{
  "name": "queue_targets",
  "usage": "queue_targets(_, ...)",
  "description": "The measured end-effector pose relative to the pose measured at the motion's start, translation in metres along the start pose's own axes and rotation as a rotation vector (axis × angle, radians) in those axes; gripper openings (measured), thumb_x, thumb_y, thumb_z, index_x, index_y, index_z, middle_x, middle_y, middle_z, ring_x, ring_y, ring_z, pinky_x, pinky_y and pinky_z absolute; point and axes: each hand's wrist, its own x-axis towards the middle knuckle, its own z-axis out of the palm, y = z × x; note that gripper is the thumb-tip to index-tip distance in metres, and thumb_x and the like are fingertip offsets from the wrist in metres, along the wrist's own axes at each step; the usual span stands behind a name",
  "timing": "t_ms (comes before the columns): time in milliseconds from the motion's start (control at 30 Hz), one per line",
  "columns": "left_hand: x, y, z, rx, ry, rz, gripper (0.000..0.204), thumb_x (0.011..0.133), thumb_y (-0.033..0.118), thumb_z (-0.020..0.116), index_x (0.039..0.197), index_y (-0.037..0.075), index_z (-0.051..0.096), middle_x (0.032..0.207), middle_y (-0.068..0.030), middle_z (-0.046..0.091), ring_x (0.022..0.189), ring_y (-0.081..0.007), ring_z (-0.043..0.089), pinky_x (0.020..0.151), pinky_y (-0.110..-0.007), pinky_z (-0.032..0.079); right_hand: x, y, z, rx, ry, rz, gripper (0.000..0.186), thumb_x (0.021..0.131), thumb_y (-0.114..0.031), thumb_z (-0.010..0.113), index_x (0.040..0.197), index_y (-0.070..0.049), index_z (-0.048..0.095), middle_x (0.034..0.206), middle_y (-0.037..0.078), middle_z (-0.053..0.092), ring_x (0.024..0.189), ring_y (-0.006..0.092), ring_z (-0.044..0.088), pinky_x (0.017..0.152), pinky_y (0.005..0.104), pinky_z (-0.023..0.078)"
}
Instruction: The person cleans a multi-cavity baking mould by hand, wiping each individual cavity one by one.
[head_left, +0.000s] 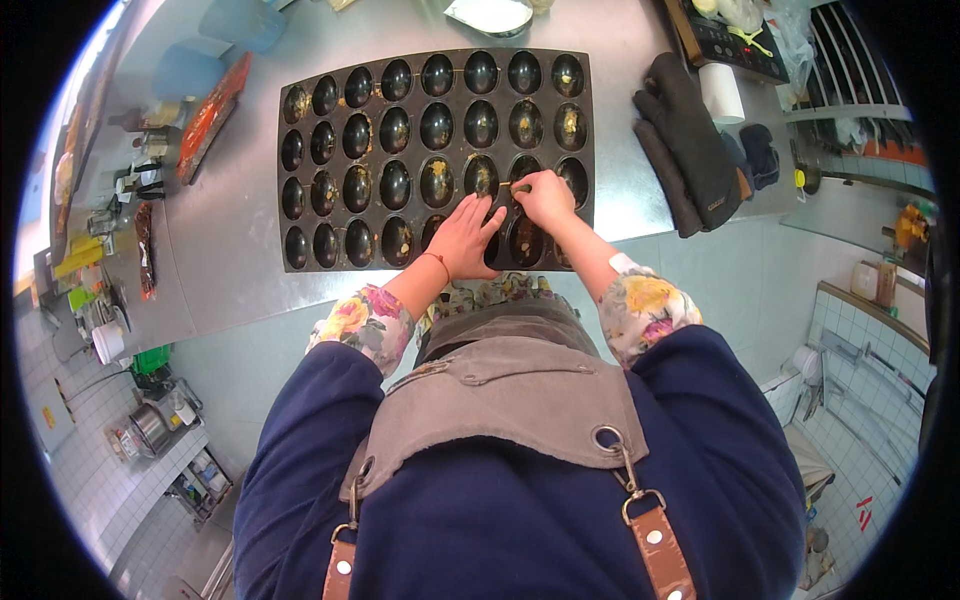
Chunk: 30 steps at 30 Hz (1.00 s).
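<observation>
A large dark baking mould (459, 98) with rows of oval cups lies on the steel worktop in front of me. Golden crumbs and flaky residue cling inside many cups and on the surface between them. My left hand (465, 238) lies on the mould's near part, fingers stretched and spread, with fingertips by a cup in the near rows. Just to its right, my right hand (546, 200) is closed in a pinch at the edge of a cup. Whatever it pinches is small and mostly hidden by the fingers.
Black oven mitts (690, 140) lie right of the mould, near a white paper roll (721, 94) and a dark induction cooker (725, 40). A white bowl (490, 14) stands beyond it. On the left are a red-orange board (212, 118) and blue tubs (243, 22). The worktop's near edge (210, 325) borders my body.
</observation>
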Motion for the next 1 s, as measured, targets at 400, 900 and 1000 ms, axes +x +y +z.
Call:
queue_targets(400,-0.001,0.006,-0.001,0.041,-0.006,-0.001,0.111,0.061,0.063,0.078,0.147,0.005,0.040,0.145,-0.0258,0.042,0.139,-0.0402,0.037,0.122,-0.046,0.022,0.006,-0.005,-0.016,-0.326,-0.137,-0.158,0.019,0.073,-0.012,0.072,0.089,-0.020,0.080,0.089,0.013,0.074,0.088,0.0291,0.073,0.081,0.0422,0.057)
queue_targets(900,0.000,0.022,0.009,-0.053,0.059,-0.016,0.121,0.042,0.065,0.087,0.138,0.000,0.051,0.145,-0.0268,0.040,0.137,-0.0420,0.035,0.119,-0.052,0.020,-0.032,0.080,-0.066,-0.263,0.233,-0.386,0.020,0.089,-0.014,0.067,0.107,-0.008,0.074,0.098,0.016,0.072,0.094,0.0353,0.065,0.080,0.0441,0.053)
queue_targets(1000,-0.001,0.040,-0.001,-0.081,0.040,-0.083,0.132,0.048,0.079,0.078,0.143,-0.007,0.043,0.161,-0.0307,0.015,0.152,-0.0437,0.010,0.123,-0.055,0.000,-0.040,0.057,-0.058,-0.527,0.091,-0.381,0.016,0.087,-0.011,0.066,0.101,-0.009,0.074,0.093,0.019,0.069,0.094,0.0382,0.063,0.080,0.0463,0.053)
